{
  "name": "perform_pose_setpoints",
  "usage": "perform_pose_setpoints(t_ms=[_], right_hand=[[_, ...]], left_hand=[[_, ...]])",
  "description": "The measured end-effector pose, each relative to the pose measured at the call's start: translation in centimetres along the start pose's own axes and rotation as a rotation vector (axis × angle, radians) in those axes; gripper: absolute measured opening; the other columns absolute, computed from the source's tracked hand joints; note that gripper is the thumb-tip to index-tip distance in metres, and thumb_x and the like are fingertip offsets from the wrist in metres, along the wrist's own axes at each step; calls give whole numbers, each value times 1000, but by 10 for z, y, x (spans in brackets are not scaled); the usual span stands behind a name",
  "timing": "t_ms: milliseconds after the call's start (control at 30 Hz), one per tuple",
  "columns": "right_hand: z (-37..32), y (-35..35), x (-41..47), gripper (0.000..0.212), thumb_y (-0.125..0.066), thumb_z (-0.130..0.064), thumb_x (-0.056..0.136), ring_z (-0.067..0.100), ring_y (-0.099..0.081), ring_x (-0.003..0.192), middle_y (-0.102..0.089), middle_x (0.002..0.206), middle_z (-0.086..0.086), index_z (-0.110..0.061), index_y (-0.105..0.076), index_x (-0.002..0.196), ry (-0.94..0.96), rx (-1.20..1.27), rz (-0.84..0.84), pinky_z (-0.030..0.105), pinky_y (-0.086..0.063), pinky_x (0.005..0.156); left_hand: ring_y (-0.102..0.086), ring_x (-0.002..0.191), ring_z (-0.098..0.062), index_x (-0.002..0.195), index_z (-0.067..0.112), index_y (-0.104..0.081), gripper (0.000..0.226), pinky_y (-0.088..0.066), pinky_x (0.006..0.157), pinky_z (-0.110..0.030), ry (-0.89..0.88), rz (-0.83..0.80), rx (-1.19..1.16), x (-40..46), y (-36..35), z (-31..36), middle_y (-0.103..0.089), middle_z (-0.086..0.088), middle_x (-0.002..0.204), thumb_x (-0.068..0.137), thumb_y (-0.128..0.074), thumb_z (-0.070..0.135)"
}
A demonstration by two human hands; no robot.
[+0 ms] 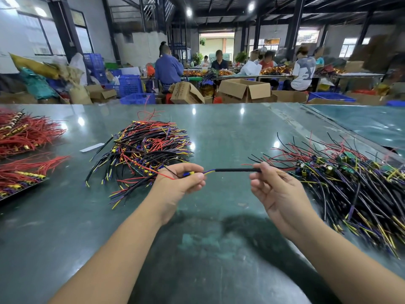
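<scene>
A wire assembly is stretched level between both hands above the green table (219, 132). My left hand (182, 181) grips its end with a small blue and yellow part, from which red and black leads stick out. A yellow and blue wire pair runs from there into a black sleeve (236, 170). My right hand (278, 189) pinches the far end of that sleeve between thumb and fingers.
A heap of sleeved wire assemblies (144, 150) lies behind my left hand. Another heap with small circuit boards (341, 178) lies to the right. Bundles of red wires (24, 137) sit at the far left. Cardboard boxes (245, 89), blue crates and seated people are beyond the table.
</scene>
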State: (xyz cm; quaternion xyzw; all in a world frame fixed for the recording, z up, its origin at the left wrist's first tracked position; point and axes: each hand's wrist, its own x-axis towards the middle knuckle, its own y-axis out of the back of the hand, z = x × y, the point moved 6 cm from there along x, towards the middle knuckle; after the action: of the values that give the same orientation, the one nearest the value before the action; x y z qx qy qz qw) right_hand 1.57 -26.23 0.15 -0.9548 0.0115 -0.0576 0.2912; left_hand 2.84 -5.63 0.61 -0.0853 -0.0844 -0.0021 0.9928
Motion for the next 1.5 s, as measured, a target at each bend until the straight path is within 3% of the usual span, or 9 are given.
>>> perform_pose_setpoints(t_ms=[533,867,1000,1067,1133,1233,1300,1400,1500], right_hand=[[-8,-6,0,28,-59,-30,79,3,-59,46,-61,56,-1,-11,-75,66,-85,141,-9,16,-52,49],[-4,-19,-9,24,-59,-26,80,0,-45,37,-51,51,-6,-10,-69,65,-159,473,-54,13,-43,43],[-12,3,-1,19,-65,-30,80,3,-56,49,-62,65,1,-11,-67,86,-39,120,169,16,-51,53],[-21,24,-2,31,-64,-27,88,12,-60,78,-62,100,9,-11,-58,114,134,-243,373,22,-48,77],[-41,24,-13,42,-61,-22,91,21,-44,112,-46,129,10,-13,-47,129,439,-826,520,29,-32,99],[-37,-26,-34,39,-52,-19,86,27,-41,114,-54,122,7,-8,-55,124,950,-1359,181,37,-29,102],[-9,-43,-41,44,-46,-27,84,28,-48,109,-60,115,4,-10,-57,123,921,-1549,-38,40,-32,99],[16,-44,-39,45,-51,-28,82,25,-60,93,-63,102,-1,-14,-60,123,820,-1780,-72,40,-35,93],[13,-37,-31,31,-54,-14,89,23,-59,83,-56,92,-4,-20,-57,119,680,-1769,-166,31,-37,64]], left_hand=[[-62,55,-8,67,11,-75,20,-51,53,-14,73,-90,-131,-1,5,5,-67,-7,62,75,-62,-2],[-66,62,-10,80,10,-74,21,-52,55,-14,8,-144,-471,-4,-6,9,-66,-6,68,70,-59,0],[-63,56,-8,84,7,-64,15,-53,55,-15,-2,-45,-360,-1,2,9,-68,-7,66,71,-60,1],[-63,54,-7,86,6,-60,14,-53,56,-15,-21,25,-213,0,3,7,-68,-5,64,79,-59,-6],[-62,54,-7,86,5,-60,16,-53,55,-15,-41,55,-27,-1,-2,3,-67,-1,60,84,-58,-11],[-63,56,-8,87,5,-62,12,-53,55,-16,-8,-9,38,-5,-16,-6,-67,-5,65,84,-60,-6],[-65,58,-9,90,7,-63,6,-53,56,-17,61,-71,-60,-8,-25,-11,-70,-8,72,88,-58,5],[-68,62,-14,92,7,-68,29,-54,56,-20,143,-135,-187,-9,-33,-15,-72,-13,78,95,-45,24],[-69,63,-21,94,7,-72,48,-55,55,-23,190,-158,-257,-10,-33,-14,-71,-21,81,98,-34,36]])
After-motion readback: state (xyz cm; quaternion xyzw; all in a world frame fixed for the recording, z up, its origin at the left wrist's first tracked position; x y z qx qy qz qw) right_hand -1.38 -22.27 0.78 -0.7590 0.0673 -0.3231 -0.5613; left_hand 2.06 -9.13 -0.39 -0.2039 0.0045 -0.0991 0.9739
